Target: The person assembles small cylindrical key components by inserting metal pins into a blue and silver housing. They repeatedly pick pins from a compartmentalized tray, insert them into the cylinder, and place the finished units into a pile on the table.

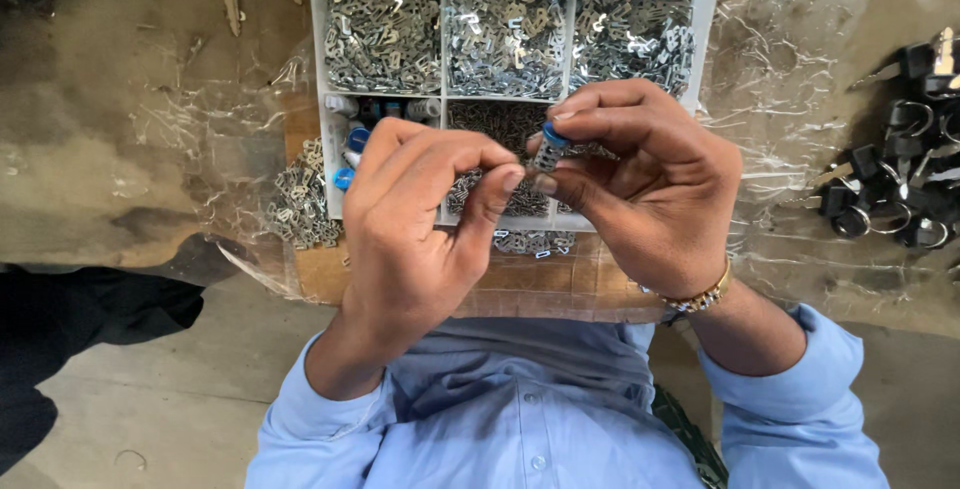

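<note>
Both hands were raised close together over the near edge of a white plastic compartment tray [318, 69]. The right hand [650, 199] pinched a small silver metal cylinder with a blue cap [549, 149] between thumb and fingertips, closed firmly on it, the capped end pointing up and to the far side. The left hand [420, 239] sat just left of it, thumb and forefinger pressed together at the tips right beside the cylinder; whether a small part lay between them could not be told. The cylinder hung above the tray's near middle compartment. The three far compartments were heaped with small stamped silver metal plates [505, 24]. The near left compartment held several more blue-capped cylinders [352, 139], partly hidden behind the left hand. A loose pile of the same silver plates [298, 199] lay outside the tray at its left, on crinkled clear plastic sheeting [780, 99] spread over the worn bench. A few more plates [535, 242] lay just near of the tray. At the far right, a cluster of black-headed keys on metal rings [900, 189] lay well apart from the hands. A gold-coloured bracelet [700, 299] circled the right wrist; light blue shirt sleeves [800, 399] covered both forearms.
</note>
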Tool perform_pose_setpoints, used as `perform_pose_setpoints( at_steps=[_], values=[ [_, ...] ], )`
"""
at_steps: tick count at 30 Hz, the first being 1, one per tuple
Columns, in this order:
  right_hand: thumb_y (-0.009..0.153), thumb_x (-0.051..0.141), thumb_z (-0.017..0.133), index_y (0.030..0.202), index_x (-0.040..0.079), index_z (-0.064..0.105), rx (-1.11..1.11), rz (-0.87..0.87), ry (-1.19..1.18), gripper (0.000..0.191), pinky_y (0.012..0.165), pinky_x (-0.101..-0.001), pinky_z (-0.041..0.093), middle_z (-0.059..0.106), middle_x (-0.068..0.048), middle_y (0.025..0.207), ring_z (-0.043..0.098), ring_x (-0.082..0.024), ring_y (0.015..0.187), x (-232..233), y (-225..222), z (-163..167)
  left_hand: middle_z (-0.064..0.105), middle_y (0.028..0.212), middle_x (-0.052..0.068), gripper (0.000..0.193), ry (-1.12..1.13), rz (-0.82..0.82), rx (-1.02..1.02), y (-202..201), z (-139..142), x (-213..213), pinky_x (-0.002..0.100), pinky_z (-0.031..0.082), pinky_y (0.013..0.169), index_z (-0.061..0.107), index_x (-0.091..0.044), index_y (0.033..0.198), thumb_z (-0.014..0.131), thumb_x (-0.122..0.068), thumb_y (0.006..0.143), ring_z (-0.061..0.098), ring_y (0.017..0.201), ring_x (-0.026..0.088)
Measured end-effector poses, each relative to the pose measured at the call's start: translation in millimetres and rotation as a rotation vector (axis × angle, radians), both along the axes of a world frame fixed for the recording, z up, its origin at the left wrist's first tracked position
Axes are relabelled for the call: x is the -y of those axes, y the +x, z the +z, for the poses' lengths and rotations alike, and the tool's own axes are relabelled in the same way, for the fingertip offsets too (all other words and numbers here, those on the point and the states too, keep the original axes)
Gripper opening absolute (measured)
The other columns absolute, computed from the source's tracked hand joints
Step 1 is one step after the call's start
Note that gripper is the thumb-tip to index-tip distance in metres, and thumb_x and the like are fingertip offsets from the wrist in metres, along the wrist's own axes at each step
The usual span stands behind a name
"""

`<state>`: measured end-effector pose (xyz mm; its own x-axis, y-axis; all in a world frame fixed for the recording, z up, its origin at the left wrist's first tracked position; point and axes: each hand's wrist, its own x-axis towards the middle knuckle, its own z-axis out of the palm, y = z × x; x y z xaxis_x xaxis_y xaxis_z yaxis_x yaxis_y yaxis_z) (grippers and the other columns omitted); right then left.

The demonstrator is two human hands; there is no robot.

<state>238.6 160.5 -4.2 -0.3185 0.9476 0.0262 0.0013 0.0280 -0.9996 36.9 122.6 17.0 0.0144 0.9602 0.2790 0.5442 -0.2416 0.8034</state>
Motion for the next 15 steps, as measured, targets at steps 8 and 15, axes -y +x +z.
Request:
perform_pose_setpoints(
  at_steps=[8, 15],
  values=[
    [0.093, -0.011, 0.082, 0.112, -0.003, 0.07, -0.05, 0.028, 0.048, 0.023, 0.093, -0.0185, 0.062, 0.061, -0.009, 0.123, 0.066, -0.008, 0.109, 3, 2, -7, 0.074, 0.103, 0.009, 0.014, -0.043, 0.041, 0.359, 12, -10, 4, 0.019, 0.058, 0.077, 0.065, -0.001, 0.107, 0.079, 0.001, 0.103, 0.071, 0.09, 0.009],
    [0.091, -0.012, 0.085, 0.11, -0.003, 0.072, 0.033, 0.01, 0.051, 0.024, 0.084, -0.016, 0.059, 0.061, -0.008, 0.12, 0.065, -0.006, 0.101, 5, 4, -7, 0.071, 0.097, 0.005, 0.018, 0.04, 0.036, 0.22, 14, -4, 0, 0.024, 0.056, 0.078, 0.063, -0.004, 0.1, 0.081, -0.001, 0.1, 0.07, 0.089, 0.014]
  ],
)
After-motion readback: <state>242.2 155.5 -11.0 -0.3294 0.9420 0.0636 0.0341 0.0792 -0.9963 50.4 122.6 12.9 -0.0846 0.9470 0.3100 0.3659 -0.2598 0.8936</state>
